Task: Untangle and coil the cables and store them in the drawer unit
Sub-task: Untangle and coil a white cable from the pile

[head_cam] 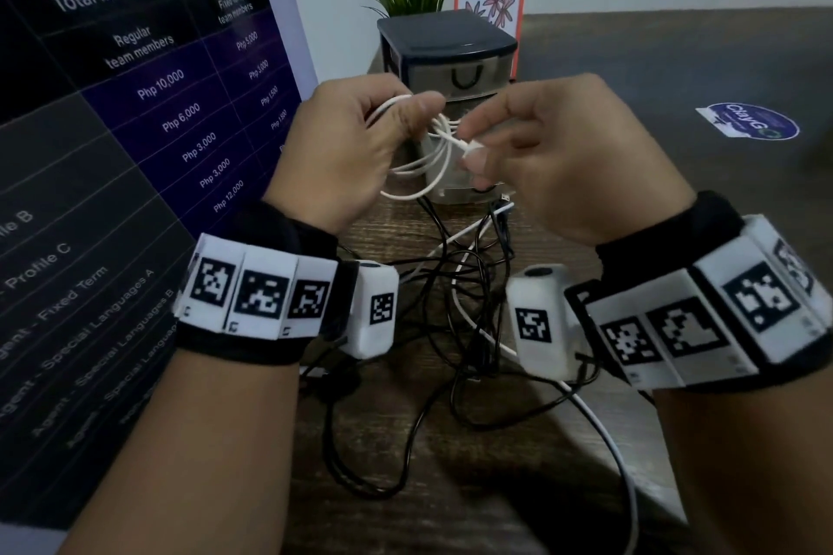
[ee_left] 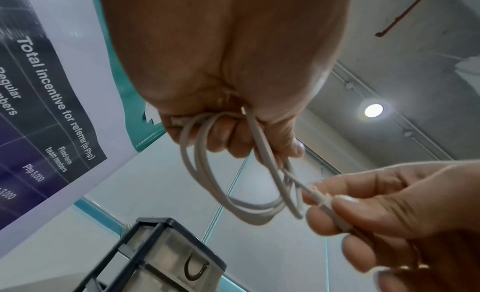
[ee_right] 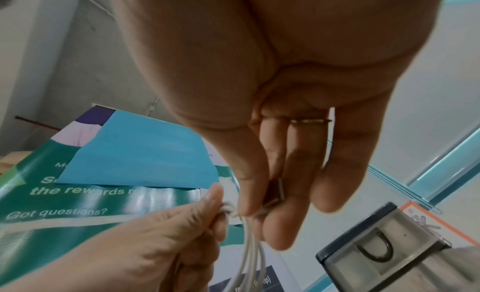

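— What were the hands doing?

— My left hand (head_cam: 342, 144) was curled round the white cable (head_cam: 419, 167), several loops bunched under thumb and fingers so they couldn't spring apart. My right hand (head_cam: 554, 158) pinched the cable's plug end (head_cam: 471, 146) at the left hand's three o'clock; I judged I was tucking the tail round the bundle to lock it.

— Which way did it lie?

— The coil hung down toward six o'clock, long axis near vertical; the plug pointed toward nine o'clock, at the loops.

— And around it?

— The coil was in the air, before the drawer unit (head_cam: 450, 54) at twelve o'clock, drawers apparently shut. Below, at six o'clock, the black cables (head_cam: 432, 329) lay tangled on the tabletop (head_cam: 496, 509).
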### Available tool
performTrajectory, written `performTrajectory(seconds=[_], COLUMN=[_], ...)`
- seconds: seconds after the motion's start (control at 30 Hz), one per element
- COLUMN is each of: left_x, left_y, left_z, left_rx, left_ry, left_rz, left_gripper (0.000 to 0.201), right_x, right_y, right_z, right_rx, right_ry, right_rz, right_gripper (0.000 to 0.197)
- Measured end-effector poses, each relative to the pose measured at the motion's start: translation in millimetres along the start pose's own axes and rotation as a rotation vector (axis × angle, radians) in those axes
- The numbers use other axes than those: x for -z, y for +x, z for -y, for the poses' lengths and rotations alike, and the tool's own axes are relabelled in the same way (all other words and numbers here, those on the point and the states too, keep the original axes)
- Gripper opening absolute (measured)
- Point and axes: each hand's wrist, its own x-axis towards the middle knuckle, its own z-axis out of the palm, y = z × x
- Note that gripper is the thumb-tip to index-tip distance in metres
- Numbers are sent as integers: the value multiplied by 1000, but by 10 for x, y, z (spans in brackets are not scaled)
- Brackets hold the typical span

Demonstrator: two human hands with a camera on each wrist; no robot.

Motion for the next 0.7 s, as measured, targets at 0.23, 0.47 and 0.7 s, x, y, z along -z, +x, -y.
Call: performTrajectory(seconds=[0.23, 0.47, 0.7], left_x=[19, -64, -91], left_y=[5, -20, -58], left_z=[-11, -193, -260], left_rx=[-49, -39, 148], left_ry=[116, -236, -639], left_rz=[-48, -60, 8], left_gripper=[34, 40, 43], right_x=[145, -21, -2], right_y=[-3, -8, 9], right_z=[-15, 78, 83], right_rx=[91, 155, 195], right_ry=[-79, -85, -6], right_rz=[-15, 42, -133], right_gripper=[20, 32, 44])
